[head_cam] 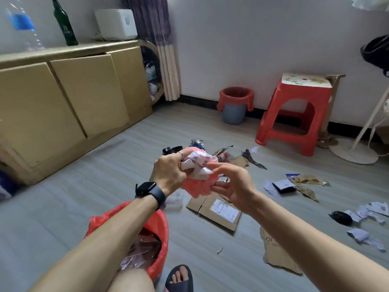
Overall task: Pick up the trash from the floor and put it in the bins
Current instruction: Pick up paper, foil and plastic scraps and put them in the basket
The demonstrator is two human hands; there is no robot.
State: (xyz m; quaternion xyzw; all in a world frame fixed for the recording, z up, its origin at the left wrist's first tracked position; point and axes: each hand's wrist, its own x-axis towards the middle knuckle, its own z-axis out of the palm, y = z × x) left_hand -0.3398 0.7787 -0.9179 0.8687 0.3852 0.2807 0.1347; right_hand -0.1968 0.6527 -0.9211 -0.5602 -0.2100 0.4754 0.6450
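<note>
Nearest: foot in a dark slide sandal [180,279]. Just beside it is the near bin [161,223] with a red bag liner and crumpled plastic inside, well to the camera side of the red plastic stool [294,114] and off to its left.

Torn cardboard sheet [275,256] lies flat on the floor, well in front of the stool.

Left hand [168,171], black smartwatch [149,191] on the wrist, is clenched round a wad of trash [200,165]. The wad is crumpled white printed paper over a pink-red plastic bag, held in the air between the near bin and the stool.

Right hand [233,184] is released, fingers loosely spread, thumb and fingertips just beside the wad. Contact: cannot tell.

Flattened cardboard box [216,209] with a shipping label lies on the floor below the hands, in front of the stool.

Right-front of the stool:
- white paper scraps [366,238]
- black crumpled piece [341,218]
- black pouch [284,186]
- brown cardboard bits [309,180]

Wrapper pile [223,153] is near the stool's front, partly hidden by the hands.

Left of the stool, by the wall: grey bin [234,110] with a red liner. Far left of the stool: wooden cabinet [63,98], green glass bottle [64,22] on top.
</note>
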